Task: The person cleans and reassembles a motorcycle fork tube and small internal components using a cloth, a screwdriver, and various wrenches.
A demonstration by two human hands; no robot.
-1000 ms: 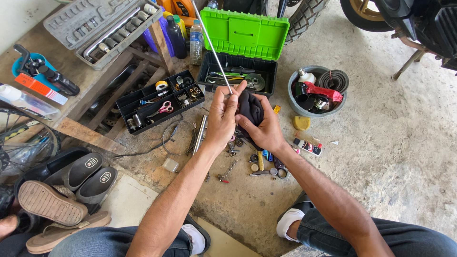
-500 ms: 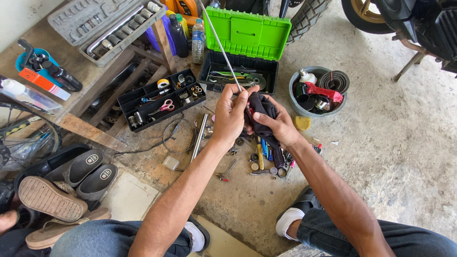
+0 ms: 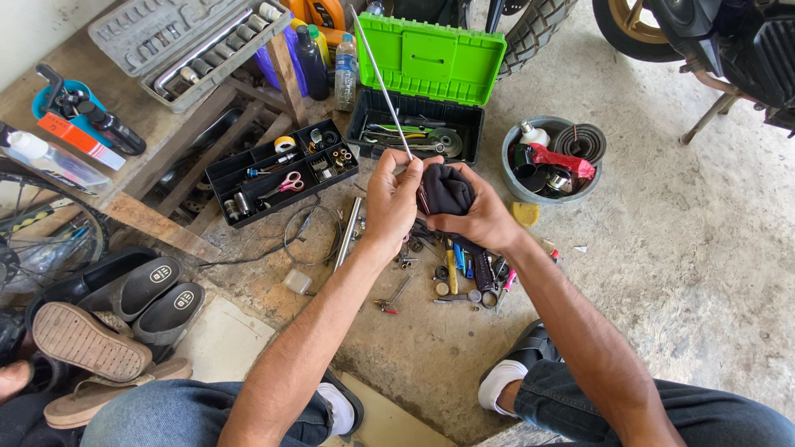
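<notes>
Wiping down a long metal rod (image 3: 383, 83), we pinch its lower end between the fingers of our left hand (image 3: 393, 199), while our right hand (image 3: 480, 217) closes around a bunched black cloth (image 3: 447, 189) pressed against the rod's base. The rod rises slantwise over the open green toolbox (image 3: 431, 62). Most of its length stands bare above the cloth, so we judge the cleaning barely begun. Small tools (image 3: 460, 269) lie scattered on the concrete floor (image 3: 679, 248) below.
</notes>
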